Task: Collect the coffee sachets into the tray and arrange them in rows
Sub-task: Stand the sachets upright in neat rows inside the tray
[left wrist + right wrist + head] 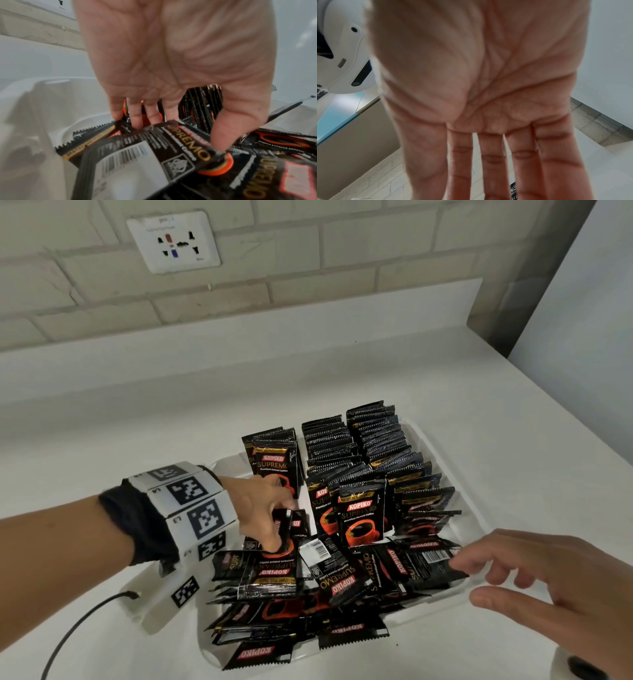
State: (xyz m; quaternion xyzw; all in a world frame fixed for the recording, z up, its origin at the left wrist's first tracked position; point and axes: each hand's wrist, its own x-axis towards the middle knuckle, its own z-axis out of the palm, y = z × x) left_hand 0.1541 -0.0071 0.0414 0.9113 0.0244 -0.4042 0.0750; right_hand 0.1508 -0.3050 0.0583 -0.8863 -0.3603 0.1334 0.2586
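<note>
A white tray (472, 518) sits on the counter. At its back, black Kopiko sachets stand upright in rows (363, 446). More sachets lie in a loose pile (308, 604) at the front, some hanging over the near rim. My left hand (281, 529) reaches into the left side of the tray (51, 83). It pinches a few upright sachets (154, 148) between thumb and fingers (137, 121). My right hand (479, 580) hovers over the front right corner with spread fingers (488, 162), holding nothing and touching none of the sachets.
The white counter (137, 422) meets a brick wall with a socket (173, 241). A grey panel (582, 320) stands at the right. A black cable (78, 628) trails from the white camera mount (161, 594) under my left wrist. A round white object (579, 666) sits bottom right.
</note>
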